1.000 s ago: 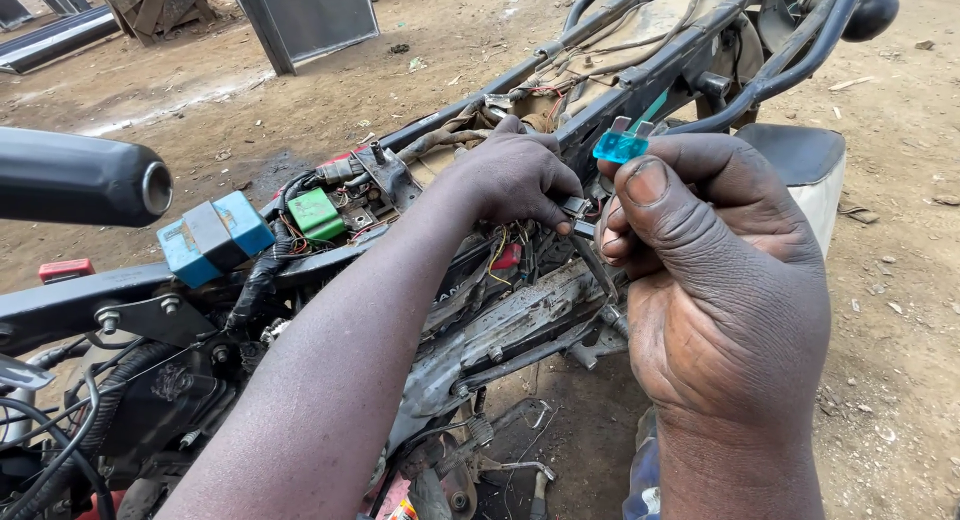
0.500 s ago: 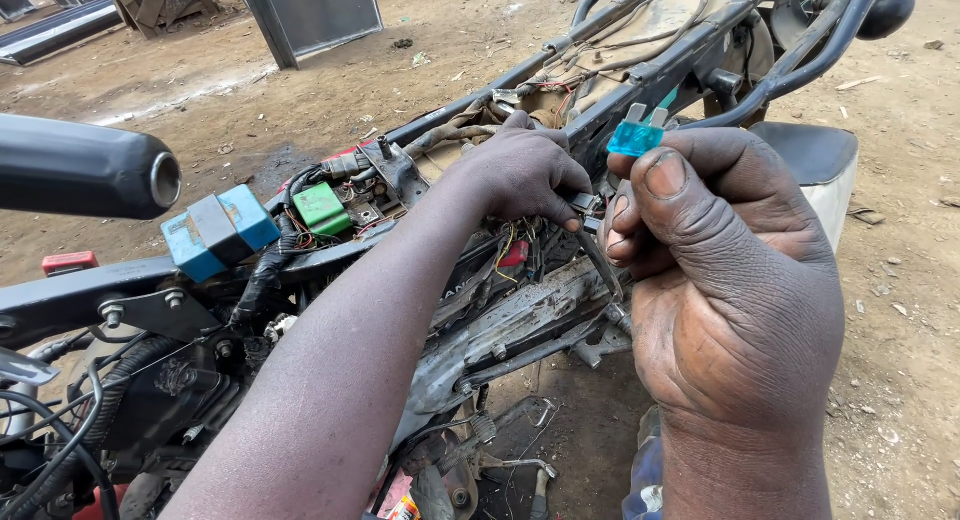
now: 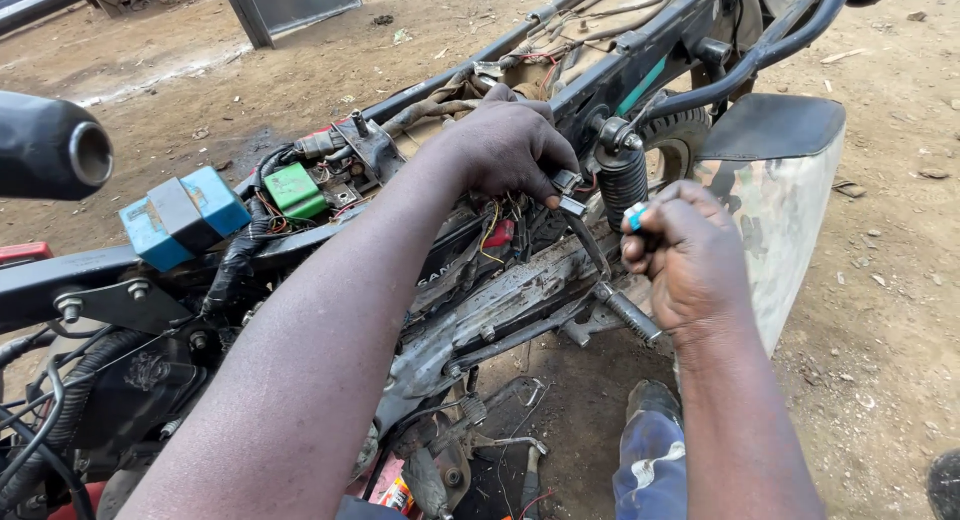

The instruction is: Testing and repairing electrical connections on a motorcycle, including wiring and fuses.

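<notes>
Bare dirt yard behind: right hand (image 3: 690,265), fist pinching a blue connector (image 3: 636,217), is dropping away toward centre-right; left hand (image 3: 512,145) is gripping the motorcycle wiring (image 3: 497,220).

Small red-orange labelled container (image 3: 398,495) low among the motorcycle parts.

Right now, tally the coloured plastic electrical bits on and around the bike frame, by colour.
Blue boxes: 1 twin block
Green boxes: 1
Blue pieces pinched in the right hand: 1
Total: 3
The left hand rests on the wiring.
</notes>
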